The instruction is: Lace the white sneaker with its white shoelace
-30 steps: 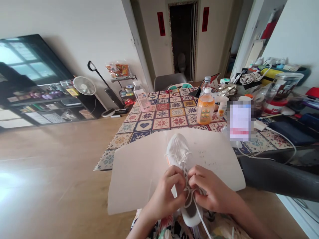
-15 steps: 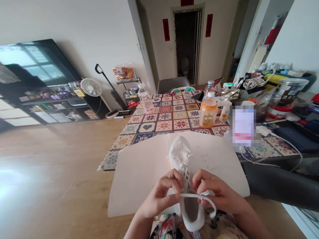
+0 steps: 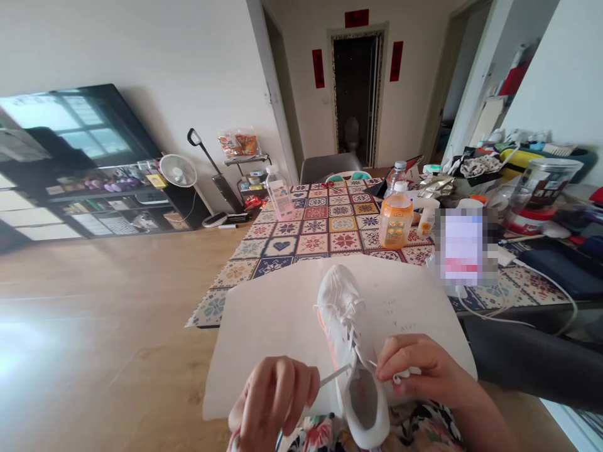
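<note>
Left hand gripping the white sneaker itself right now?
No, the left hand is pinching a white lace and sits apart from the white sneaker.

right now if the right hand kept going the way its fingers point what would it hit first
Most likely the white sneaker, just ahead of the right hand, though depth is hard to judge from this view.

The white sneaker [image 3: 351, 339] shows an orange edge along its side. The counter's cloth [image 3: 320, 232] carries red, blue and mustard tile patterns.

Left hand [image 3: 273, 402] moved off sneaker [image 3: 342, 314], now well apart from right hand [image 3: 424, 367], white shoelace [image 3: 335, 375] drawn out sideways.
</note>
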Available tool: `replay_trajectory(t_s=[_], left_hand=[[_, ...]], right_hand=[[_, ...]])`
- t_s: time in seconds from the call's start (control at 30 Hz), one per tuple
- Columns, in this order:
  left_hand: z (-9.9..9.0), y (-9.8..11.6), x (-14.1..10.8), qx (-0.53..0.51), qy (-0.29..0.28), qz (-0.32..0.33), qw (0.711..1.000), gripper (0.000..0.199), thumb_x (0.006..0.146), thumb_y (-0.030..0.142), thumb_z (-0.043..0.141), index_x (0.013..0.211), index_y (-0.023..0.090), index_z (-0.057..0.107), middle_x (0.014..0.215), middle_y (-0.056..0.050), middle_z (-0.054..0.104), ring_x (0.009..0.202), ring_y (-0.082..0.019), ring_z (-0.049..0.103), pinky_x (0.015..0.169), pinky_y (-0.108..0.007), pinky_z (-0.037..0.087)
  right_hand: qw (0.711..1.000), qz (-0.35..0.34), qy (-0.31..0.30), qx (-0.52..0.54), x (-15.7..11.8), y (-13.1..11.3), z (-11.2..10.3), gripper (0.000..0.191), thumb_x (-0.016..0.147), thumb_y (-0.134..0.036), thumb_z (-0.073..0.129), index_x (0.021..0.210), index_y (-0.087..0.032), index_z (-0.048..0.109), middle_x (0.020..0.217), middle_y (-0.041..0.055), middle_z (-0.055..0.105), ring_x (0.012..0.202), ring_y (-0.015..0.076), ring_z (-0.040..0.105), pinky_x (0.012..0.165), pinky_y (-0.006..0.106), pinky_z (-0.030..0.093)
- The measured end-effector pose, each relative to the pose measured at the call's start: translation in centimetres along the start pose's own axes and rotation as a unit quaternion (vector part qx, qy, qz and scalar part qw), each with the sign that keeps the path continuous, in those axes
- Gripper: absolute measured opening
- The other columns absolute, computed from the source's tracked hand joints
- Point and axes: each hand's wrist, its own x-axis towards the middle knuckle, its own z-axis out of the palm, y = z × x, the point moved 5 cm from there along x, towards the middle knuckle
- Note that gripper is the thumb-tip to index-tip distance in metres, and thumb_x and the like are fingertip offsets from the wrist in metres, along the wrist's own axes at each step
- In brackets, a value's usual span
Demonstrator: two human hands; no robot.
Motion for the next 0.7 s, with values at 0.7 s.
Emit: replay_trajectory(t_s=[0.7], left_hand=[[1.5,2.9,2.1,-0.253,-0.137,0.104,0.952,0.066,0.097,0.044,0.062,0.033,0.027,0.053,0.025,0.009,0.049,0.027,-0.008,0.044,0.058,-0.028,0.042]], right_hand=[[0.957,0.161,-0.065,-0.233,-2.7,0.0,-3.3,0.048,0.099,-0.060,0.052,0.079,-0.021,0.069,0.069,0.0023,0.066,0.064,0.0175,0.059,0.064,0.027,0.046]])
